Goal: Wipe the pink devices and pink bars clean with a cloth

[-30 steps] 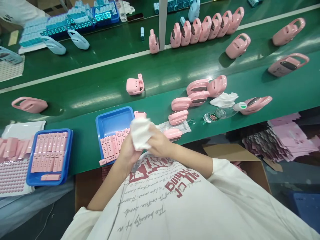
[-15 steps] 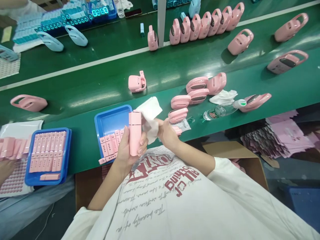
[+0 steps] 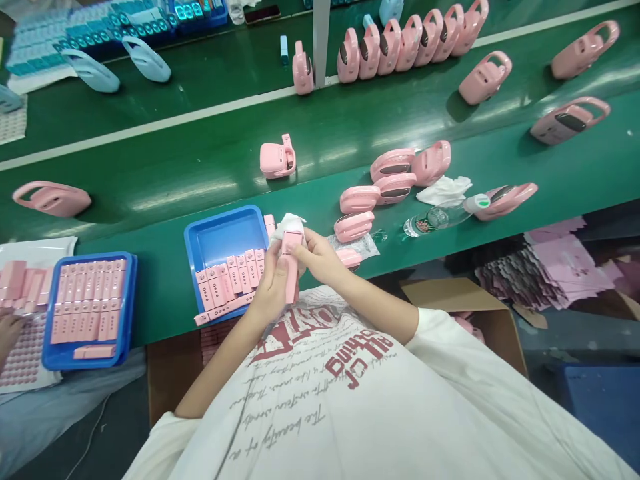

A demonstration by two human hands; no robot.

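My left hand is closed round a pink oblong part, held upright over the green bench edge. My right hand pinches a white cloth against the top of that part. Just left of the hands stands a blue tray with a row of small pink button pieces along its near side. Several pink handled cases lie in a cluster to the right of my hands.
A second blue tray full of pink pieces sits at the left, with another person's hand beside it. A clear bottle and a white rag lie right. More pink cases line the belt behind. An open carton stands below.
The cloth, spread loose half a second ago, is now bunched on the top of the pink part. Both hands have drawn together and the part sits lower in my left hand.
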